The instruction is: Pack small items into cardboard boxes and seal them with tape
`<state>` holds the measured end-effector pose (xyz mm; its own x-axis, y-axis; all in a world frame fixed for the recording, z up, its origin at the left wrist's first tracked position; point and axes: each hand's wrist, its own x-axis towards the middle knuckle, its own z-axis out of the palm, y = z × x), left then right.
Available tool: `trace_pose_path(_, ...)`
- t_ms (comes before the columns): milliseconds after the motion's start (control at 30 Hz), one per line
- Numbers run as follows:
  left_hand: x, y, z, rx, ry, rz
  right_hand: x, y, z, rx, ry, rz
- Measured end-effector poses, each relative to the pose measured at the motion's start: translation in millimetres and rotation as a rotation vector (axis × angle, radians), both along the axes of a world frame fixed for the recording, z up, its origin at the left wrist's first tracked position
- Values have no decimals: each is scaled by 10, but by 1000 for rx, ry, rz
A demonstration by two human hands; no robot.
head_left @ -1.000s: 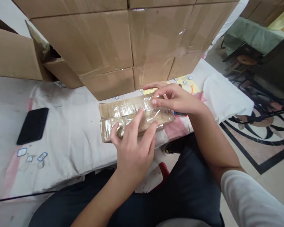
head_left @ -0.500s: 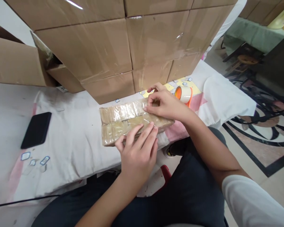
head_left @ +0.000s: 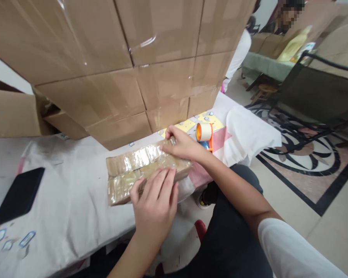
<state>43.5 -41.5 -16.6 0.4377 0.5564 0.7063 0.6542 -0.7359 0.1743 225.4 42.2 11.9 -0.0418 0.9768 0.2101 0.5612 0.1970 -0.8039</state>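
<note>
A flat brown parcel (head_left: pixel 127 170), wrapped in shiny clear tape, lies on the white-covered table (head_left: pixel 75 208). My left hand (head_left: pixel 155 204) rests on its near edge with the fingers stretched flat along the top. My right hand (head_left: pixel 181 144) presses down on the parcel's far right corner, fingers together and laid flat. Just right of that hand stands an orange tape dispenser (head_left: pixel 204 133) with a roll of tape.
A wall of stacked, taped cardboard boxes (head_left: pixel 127 65) rises right behind the parcel. A black phone (head_left: pixel 19 195) lies at the left of the table, with small stickers (head_left: pixel 7 239) near it. An open box (head_left: pixel 11 112) sits at far left. Patterned floor and a dark chair are to the right.
The view has shifted up and right. My left hand slid onto the parcel's near edge and flattened. My right hand went from pinching the tape to pressing the far right corner.
</note>
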Motion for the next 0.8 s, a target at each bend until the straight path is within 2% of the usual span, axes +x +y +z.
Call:
trace_pose_path(100, -52, 80, -62, 111, 17, -93, 2, -55, 18, -111, -39, -27)
trace_pose_path(267, -124, 323, -257, 321, 69, -212, 67, -30, -46, -94, -91, 53)
trace_pose_path(367, -108, 396, -301, 389, 87, -245, 101, -17, -57, -95, -140, 51)
trace_pose_path(600, -69, 309, -230, 420, 57, -182, 148, -95, 61, -80, -275, 202)
trace_pose_path(800, -91, 359, -278, 418, 33, -224, 126, 15, -19, -53, -280, 160)
